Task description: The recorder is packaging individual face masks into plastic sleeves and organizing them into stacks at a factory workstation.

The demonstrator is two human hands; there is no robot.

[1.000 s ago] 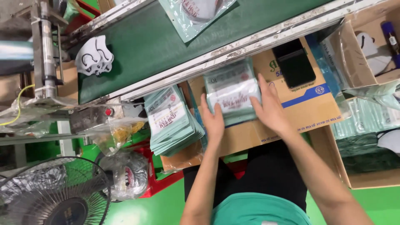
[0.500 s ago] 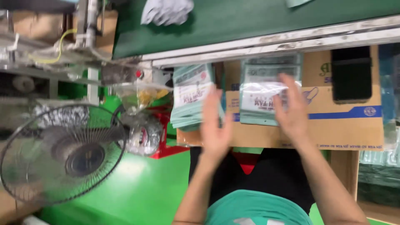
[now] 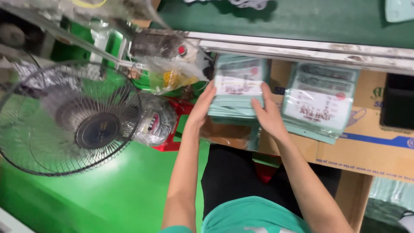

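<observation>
Both hands had been shifted leftward, from the right stack of packets to the left stack.

Left stack of pale green packets (image 3: 238, 88) was pressed between the left hand (image 3: 204, 106) and the right hand (image 3: 268, 114), open palms flat on its sides, just under the metal rail (image 3: 302, 47) of the green conveyor belt (image 3: 293, 19). Right stack (image 3: 320, 101) was left lying untouched on the cardboard box (image 3: 366, 146). An electric fan (image 3: 71, 118) was seen at far left above the green floor (image 3: 108, 194).

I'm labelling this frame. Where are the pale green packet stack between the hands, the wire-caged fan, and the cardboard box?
pale green packet stack (image 3: 238, 88), head view, printed top face.
wire-caged fan (image 3: 95, 130), head view, dark hub.
cardboard box (image 3: 366, 153), head view, brown top face.
</observation>
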